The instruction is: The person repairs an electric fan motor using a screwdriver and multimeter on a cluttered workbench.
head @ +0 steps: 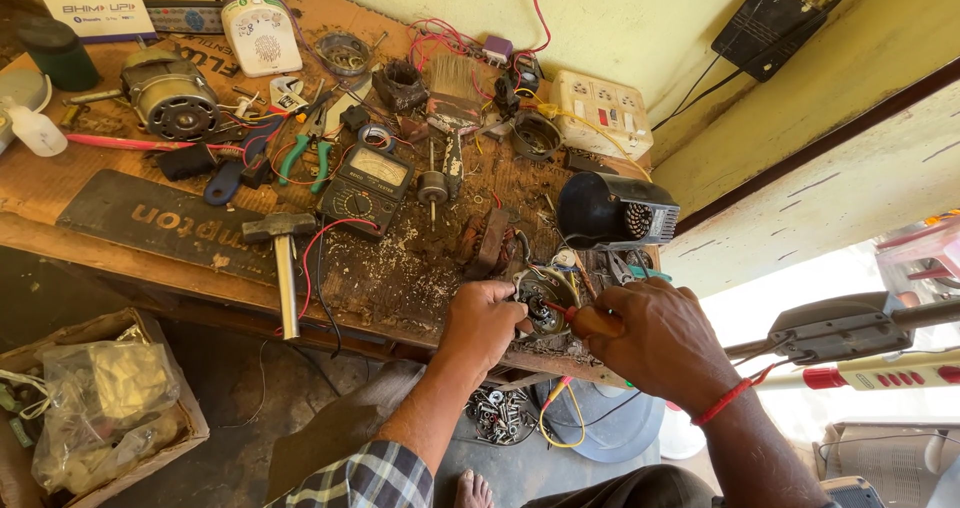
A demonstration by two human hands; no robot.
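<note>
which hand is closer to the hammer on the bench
Left. The left hand sits right of the hammer, steadying a small motor part; the right hand is farther right, beyond that part.

The person's left arm [425, 423] comes out of a rolled plaid sleeve [355, 478] in blue, white and dark checks, the right wrist wears a red thread band [728, 401], both hands are bare, and one bare foot [474, 490] shows below.
</note>
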